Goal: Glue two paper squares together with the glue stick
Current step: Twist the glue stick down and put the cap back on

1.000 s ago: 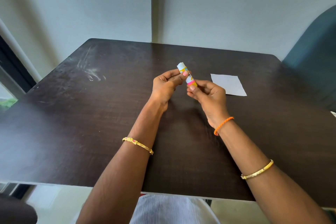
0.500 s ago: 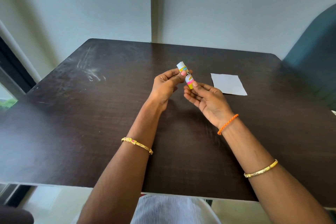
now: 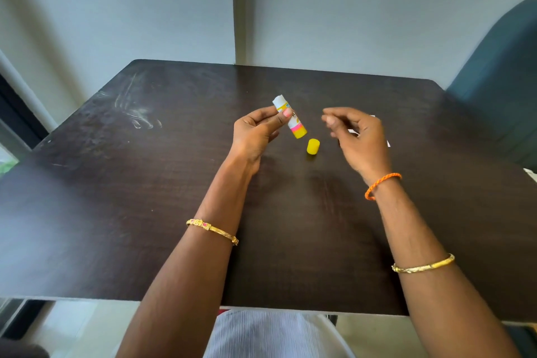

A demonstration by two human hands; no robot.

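My left hand [image 3: 255, 132] holds a white glue stick [image 3: 290, 120] with yellow and pink bands, tilted, its yellow end pointing down toward the table. A small yellow cap [image 3: 313, 146] lies on the dark table [image 3: 145, 197] just below that end, free of both hands. My right hand [image 3: 356, 136] hovers to the right of the cap, fingers loosely curled and apart, holding nothing; it is motion-blurred. White paper [image 3: 353, 131] lies under and behind the right hand, mostly hidden by it.
A teal chair back [image 3: 499, 81] stands at the table's far right corner. Pale walls rise behind the table. A white scrap [image 3: 530, 171] shows at the right table edge. My lap in light cloth [image 3: 270, 334] is below the near edge.
The right hand pulled the yellow cap off the glue stick, dropped it on the table and moved right, over the paper. The left hand kept the stick in place.
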